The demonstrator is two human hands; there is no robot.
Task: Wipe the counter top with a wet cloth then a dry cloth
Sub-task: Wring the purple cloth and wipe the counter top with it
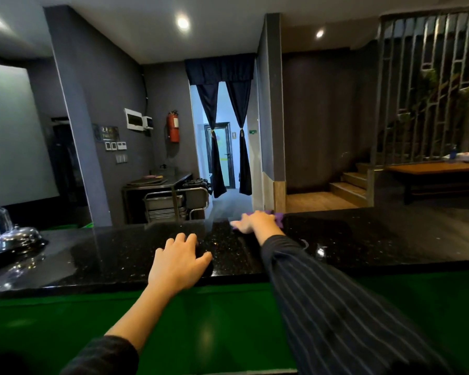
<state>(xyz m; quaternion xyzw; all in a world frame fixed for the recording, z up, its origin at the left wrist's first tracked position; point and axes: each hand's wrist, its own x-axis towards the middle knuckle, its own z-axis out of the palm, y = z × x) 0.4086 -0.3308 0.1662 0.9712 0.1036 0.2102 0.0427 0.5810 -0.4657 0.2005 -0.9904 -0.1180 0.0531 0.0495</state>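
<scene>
Her right hand presses a purple cloth flat at the counter's far edge; the left hand rests spread, holding nothing.

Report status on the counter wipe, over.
Right hand presses purple cloth, far edge of counter top. Left hand rests on near edge. Glass domes sit far left.

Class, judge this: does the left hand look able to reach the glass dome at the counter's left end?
Probably yes. The left hand rests empty on the counter top, and only bare stone lies between it and the glass dome.
</scene>
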